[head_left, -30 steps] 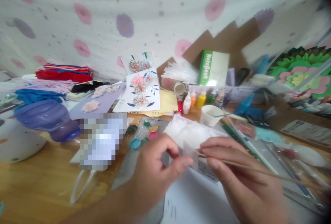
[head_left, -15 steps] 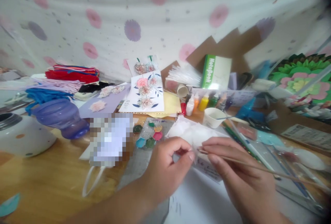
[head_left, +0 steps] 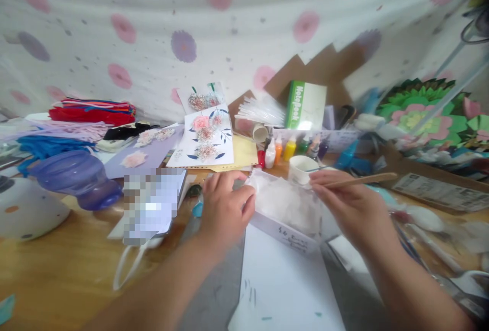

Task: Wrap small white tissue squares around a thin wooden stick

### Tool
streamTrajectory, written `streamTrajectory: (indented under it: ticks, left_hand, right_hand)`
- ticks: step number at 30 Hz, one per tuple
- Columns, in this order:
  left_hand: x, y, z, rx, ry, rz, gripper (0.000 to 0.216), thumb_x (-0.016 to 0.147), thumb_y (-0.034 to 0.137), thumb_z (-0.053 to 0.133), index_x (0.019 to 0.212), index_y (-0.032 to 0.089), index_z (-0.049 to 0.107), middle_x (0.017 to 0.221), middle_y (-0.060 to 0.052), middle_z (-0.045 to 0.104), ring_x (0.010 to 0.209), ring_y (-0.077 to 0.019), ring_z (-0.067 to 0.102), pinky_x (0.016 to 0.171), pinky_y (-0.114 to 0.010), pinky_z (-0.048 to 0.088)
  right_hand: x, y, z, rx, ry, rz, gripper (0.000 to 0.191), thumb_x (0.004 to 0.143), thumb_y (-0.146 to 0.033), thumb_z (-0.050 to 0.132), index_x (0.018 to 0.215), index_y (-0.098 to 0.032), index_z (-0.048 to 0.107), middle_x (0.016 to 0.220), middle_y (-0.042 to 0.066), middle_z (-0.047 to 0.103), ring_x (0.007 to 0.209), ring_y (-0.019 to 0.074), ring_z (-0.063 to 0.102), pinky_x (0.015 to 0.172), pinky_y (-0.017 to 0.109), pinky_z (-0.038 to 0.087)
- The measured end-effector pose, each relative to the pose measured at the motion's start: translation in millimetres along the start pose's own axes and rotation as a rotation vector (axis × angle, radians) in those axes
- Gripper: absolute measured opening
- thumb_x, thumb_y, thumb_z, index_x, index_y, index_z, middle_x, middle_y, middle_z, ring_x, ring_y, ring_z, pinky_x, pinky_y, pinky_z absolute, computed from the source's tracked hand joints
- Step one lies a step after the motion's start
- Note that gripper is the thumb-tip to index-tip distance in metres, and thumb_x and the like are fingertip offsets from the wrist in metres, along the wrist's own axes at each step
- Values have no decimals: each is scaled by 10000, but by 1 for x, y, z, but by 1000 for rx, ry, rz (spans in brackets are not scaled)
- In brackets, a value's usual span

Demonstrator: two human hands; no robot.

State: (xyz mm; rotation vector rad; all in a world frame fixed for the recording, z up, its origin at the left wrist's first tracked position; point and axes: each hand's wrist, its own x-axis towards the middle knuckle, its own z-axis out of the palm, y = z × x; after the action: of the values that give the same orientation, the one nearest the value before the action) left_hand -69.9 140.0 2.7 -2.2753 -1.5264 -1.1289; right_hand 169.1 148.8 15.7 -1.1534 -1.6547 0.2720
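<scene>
My left hand [head_left: 225,206] rests with curled fingers at the left edge of a small clear bag of white tissue pieces [head_left: 284,203], touching it. On the other side of the bag, my right hand [head_left: 349,203] pinches a thin wooden stick [head_left: 362,179] that points to the right. A white paper sheet [head_left: 282,280] lies on the wooden table in front of both hands. A small white cup [head_left: 301,168] stands just beyond the bag.
A row of small paint bottles [head_left: 282,148], flower cards [head_left: 204,135], a green notebook box [head_left: 305,106] and stacked coloured paper [head_left: 91,109] crowd the back. A purple jug [head_left: 74,178] and a white pot [head_left: 26,209] stand at the left. Brushes and pencils [head_left: 420,244] lie at the right.
Both hands have moved away from me towards the bag of tissue. The small clear piece pinched between them is no longer seen. The stick now points level to the right.
</scene>
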Motion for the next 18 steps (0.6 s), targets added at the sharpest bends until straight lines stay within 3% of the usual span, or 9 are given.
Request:
streamTrajectory:
  ticks: [5,7,10,12,18]
  left_hand:
    - [-3,-3,2,-68,-162,20,139,813,211,657,840,298,762,1152,-59,659,1057,-300,555,867,-501,365]
    - [-3,-5,0,-113,-126,5,162,847,205,613,879,275,756,1130,-65,660,1057,-290,575,895,-506,377]
    - [-2,-6,-5,-174,-9,12,171,882,211,564,907,227,733,1078,-80,645,1047,-283,595,920,-497,417]
    - [-2,-4,-6,-226,40,25,160,888,211,557,888,218,717,1047,-78,634,1035,-276,600,920,-485,443]
    - [-6,5,-6,-418,80,17,106,865,205,588,861,224,692,1002,-59,611,1011,-247,604,922,-437,493]
  right_hand:
    - [3,2,-19,55,126,68,128,863,-317,658,801,-222,716,982,66,741,1008,271,690,926,451,528]
    - [-4,4,-35,53,135,107,145,876,-329,646,817,-218,718,955,62,744,996,266,695,922,427,529]
    - [-30,6,-58,26,-21,150,204,832,-353,693,698,-208,742,843,65,763,911,266,721,883,416,549]
    - [-52,10,-67,-10,-125,172,166,762,-352,762,683,-205,764,793,65,771,790,253,736,779,399,585]
    - [-94,11,-66,-42,-134,170,243,859,-391,668,758,-184,745,932,125,769,922,268,724,857,461,560]
